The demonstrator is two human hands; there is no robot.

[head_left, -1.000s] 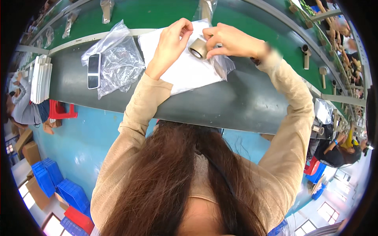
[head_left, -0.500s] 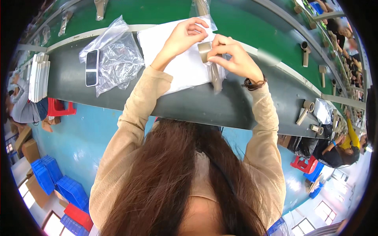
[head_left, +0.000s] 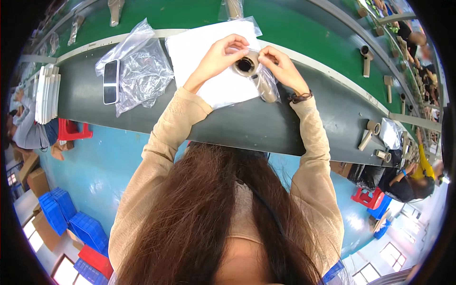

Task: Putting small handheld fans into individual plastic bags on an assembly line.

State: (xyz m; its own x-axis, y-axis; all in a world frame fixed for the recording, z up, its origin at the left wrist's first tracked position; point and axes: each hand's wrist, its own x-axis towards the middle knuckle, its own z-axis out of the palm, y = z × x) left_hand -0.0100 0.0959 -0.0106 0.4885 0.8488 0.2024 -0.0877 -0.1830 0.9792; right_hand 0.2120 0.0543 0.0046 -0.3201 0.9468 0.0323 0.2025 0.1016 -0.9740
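A beige hair dryer (head_left: pixel 245 66) with a round open head and a handle stands out in front of me, its dark round opening turned up. A clear plastic bag (head_left: pixel 267 85) is around its handle. My left hand (head_left: pixel 225 53) is at the left of the head, fingers curled and pinching what looks like the bag's edge. On the other side my right hand (head_left: pixel 280 65) has thumb and fingers pinched together at the bag near the rim. White sheets (head_left: pixel 190 52) lie beneath the dryer and my left hand. The fingertips partly hide the film they grip.
On the dark bench (head_left: pixel 228 126) at left lie clear plastic bags (head_left: pixel 145 71), with a phone (head_left: pixel 111 81) on them. A stack of white strips (head_left: pixel 46 94) stands far left. Beyond runs a green conveyor belt (head_left: pixel 304 28) carrying more dryers (head_left: pixel 366 61). Another dryer (head_left: pixel 369 135) rests at right.
The dryer's head has turned so its opening faces up, and its handle has swung right. My left hand has come down slightly; my right hand has shifted from the head to the bag beside it.
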